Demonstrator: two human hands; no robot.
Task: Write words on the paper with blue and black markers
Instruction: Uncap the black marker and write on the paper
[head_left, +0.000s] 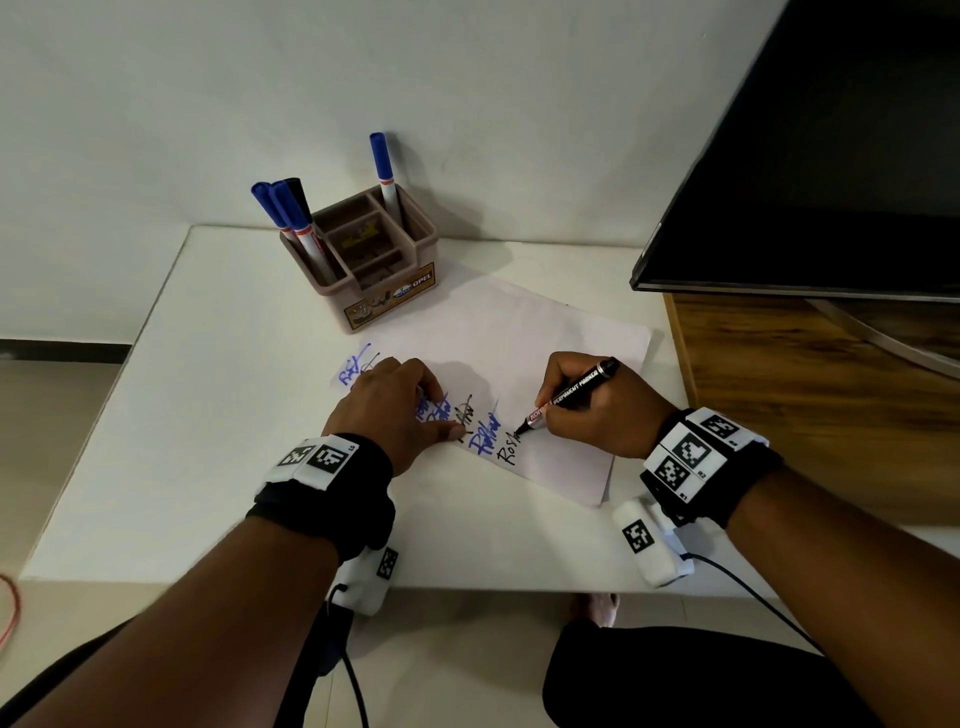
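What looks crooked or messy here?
The paper lies slanted across the table, not square to its edge, so the words written on it run diagonally too. Nothing looks spilled or broken.

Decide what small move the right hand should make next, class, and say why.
Probably draw the tip onward along the line to form the next letter. The right hand holds the black permanent marker with its tip on the white paper sheet, just past the black letters "Ros", which look unfinished; the left hand rests on the sheet.
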